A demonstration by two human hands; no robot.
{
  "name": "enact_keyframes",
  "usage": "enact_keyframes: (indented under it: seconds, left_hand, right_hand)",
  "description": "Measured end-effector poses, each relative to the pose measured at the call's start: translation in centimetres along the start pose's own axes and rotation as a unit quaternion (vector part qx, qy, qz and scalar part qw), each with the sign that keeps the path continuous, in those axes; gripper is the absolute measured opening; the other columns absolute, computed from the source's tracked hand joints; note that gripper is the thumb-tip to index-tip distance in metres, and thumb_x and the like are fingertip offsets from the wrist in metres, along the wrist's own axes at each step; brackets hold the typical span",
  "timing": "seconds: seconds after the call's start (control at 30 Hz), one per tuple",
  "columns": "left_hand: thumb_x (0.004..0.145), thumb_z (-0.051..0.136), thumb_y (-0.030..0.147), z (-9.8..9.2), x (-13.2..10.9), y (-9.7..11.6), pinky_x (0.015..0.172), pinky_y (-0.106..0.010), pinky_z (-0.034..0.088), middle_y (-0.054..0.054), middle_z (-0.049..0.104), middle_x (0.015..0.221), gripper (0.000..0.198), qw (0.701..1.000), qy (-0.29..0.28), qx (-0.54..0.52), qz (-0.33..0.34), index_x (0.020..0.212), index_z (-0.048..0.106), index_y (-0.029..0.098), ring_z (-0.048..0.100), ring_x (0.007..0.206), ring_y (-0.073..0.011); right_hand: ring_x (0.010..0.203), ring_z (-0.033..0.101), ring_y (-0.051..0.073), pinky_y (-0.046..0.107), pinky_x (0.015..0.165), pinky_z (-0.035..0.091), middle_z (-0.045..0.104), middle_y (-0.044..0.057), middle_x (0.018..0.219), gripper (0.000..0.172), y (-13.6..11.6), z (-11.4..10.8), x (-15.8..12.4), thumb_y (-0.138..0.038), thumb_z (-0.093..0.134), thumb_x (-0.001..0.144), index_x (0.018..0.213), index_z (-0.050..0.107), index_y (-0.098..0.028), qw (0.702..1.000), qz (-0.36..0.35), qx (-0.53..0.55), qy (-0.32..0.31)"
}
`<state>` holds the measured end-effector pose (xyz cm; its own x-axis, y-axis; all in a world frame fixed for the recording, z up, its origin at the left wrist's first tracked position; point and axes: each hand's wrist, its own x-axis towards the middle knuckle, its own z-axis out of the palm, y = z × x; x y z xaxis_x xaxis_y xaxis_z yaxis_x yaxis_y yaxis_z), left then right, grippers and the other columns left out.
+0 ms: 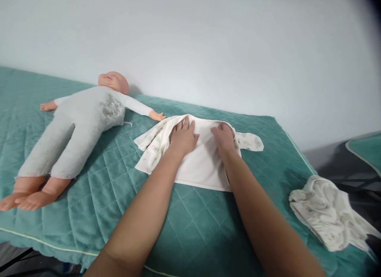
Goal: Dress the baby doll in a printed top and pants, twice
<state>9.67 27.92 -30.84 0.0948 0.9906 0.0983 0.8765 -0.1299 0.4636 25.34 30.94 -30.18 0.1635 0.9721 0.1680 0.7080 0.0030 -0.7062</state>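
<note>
A small white baby shirt [205, 166] with printed sleeves lies opened out on the green quilted cover [190, 225]. My left hand [183, 137] rests flat on its left half, fingers spread toward the collar. At the shirt's upper right, my right hand [223, 137] has its fingers curled in at the edge of the cloth, the fingertips partly hidden. One sleeve [250, 142] sticks out to the right. Left of the shirt, a baby doll [80, 110] with a cloth body lies on its back, one hand close to the shirt's upper left edge.
A crumpled white printed garment [324, 213] lies at the right edge of the cover. Behind everything rises a pale wall [208, 50]. Beyond a gap on the right, another green cover [367, 150] is partly in view.
</note>
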Motion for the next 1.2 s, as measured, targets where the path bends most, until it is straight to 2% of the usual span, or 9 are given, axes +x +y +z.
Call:
enact_keyframes:
  seconds: [0.1,0.2,0.3,0.37,0.53,0.8,0.97,1.1,1.2]
  left_hand:
    - [0.097,0.048,0.039,-0.2,-0.1,-0.3,0.127,-0.058,0.02,-0.01,0.017,0.173,0.064,1.0,0.006,-0.012,-0.02,0.157,0.038,0.02,0.018,0.158,-0.0376]
    - [0.097,0.048,0.039,-0.3,-0.2,-0.3,0.127,-0.057,0.022,-0.009,0.011,0.174,0.065,0.999,0.019,-0.022,-0.025,0.158,0.037,0.019,0.017,0.158,-0.0385]
    - [0.097,0.047,0.037,-0.4,-0.2,-0.2,0.127,-0.056,0.023,-0.01,0.009,0.174,0.066,0.999,0.023,-0.018,-0.03,0.159,0.036,0.016,0.017,0.158,-0.0386]
    - [0.098,0.046,0.036,-0.3,-0.2,-0.1,0.128,-0.053,0.023,-0.012,0.012,0.173,0.065,0.999,0.022,-0.016,-0.031,0.158,0.037,0.013,0.019,0.158,-0.0376]
    - [0.1,0.041,0.036,0.3,0.0,-0.1,0.129,-0.048,0.022,-0.02,0.026,0.168,0.062,0.998,0.029,-0.026,-0.041,0.154,0.041,0.006,0.025,0.157,-0.0353]
    - [0.103,0.031,0.043,1.1,0.1,-0.1,0.128,-0.049,0.022,-0.019,0.021,0.17,0.067,0.998,0.03,-0.016,-0.054,0.158,0.034,0.005,0.022,0.157,-0.0355]
    - [0.103,0.029,0.042,0.9,-0.2,0.0,0.128,-0.049,0.022,-0.018,0.022,0.17,0.066,0.998,0.028,-0.019,-0.054,0.158,0.034,0.006,0.022,0.157,-0.0349]
    - [0.103,0.027,0.044,0.7,-1.5,0.2,0.128,-0.05,0.019,-0.019,0.021,0.17,0.068,0.999,0.022,0.015,-0.045,0.158,0.034,0.005,0.021,0.158,-0.0352]
    - [0.103,0.024,0.046,0.7,-2.8,0.4,0.128,-0.051,0.02,-0.017,0.02,0.17,0.069,0.998,0.012,0.052,-0.043,0.16,0.032,0.006,0.017,0.159,-0.0333]
  right_hand:
    - [0.128,0.056,0.028,0.039,0.11,0.042,0.064,0.014,0.136,0.055,-0.9,0.2,-0.8,-0.031,0.049,0.088,0.14,0.053,-0.017,0.998,0.004,-0.045,-0.036]
    - [0.145,0.044,0.03,0.043,0.118,0.035,0.048,0.015,0.156,0.066,-1.1,0.6,-1.5,-0.038,0.047,0.093,0.155,0.037,-0.015,0.994,-0.007,-0.083,-0.07]
    - [0.154,0.031,0.03,0.046,0.122,0.03,0.027,0.013,0.169,0.075,-1.0,0.8,-1.7,-0.044,0.04,0.098,0.163,0.019,-0.014,0.988,-0.01,-0.121,-0.098]
    - [0.154,0.03,0.033,0.05,0.122,0.029,0.02,0.014,0.171,0.077,-1.0,0.9,-1.7,-0.047,0.036,0.1,0.165,0.011,-0.014,0.981,0.004,-0.15,-0.127]
    - [0.147,0.041,0.039,0.058,0.117,0.031,0.037,0.02,0.163,0.076,-1.4,1.2,-1.6,-0.053,0.027,0.103,0.166,0.009,-0.016,0.965,0.053,-0.194,-0.17]
    - [0.145,0.045,0.038,0.058,0.116,0.033,0.041,0.024,0.16,0.077,-2.1,1.5,-1.8,-0.054,0.022,0.104,0.166,0.006,-0.012,0.956,0.048,-0.236,-0.168]
    - [0.145,0.045,0.039,0.059,0.116,0.032,0.041,0.026,0.159,0.078,-2.3,1.1,-2.8,-0.055,0.02,0.104,0.165,0.006,-0.009,0.949,0.031,-0.257,-0.178]
    - [0.136,0.055,0.038,0.056,0.113,0.035,0.057,0.029,0.144,0.079,-1.9,0.7,-4.1,-0.057,0.022,0.104,0.164,0.014,-0.007,0.946,-0.006,-0.278,-0.167]
    - [0.135,0.056,0.038,0.052,0.113,0.035,0.059,0.031,0.141,0.077,-1.5,0.5,-5.2,-0.055,0.025,0.105,0.161,0.023,-0.003,0.944,-0.038,-0.292,-0.145]
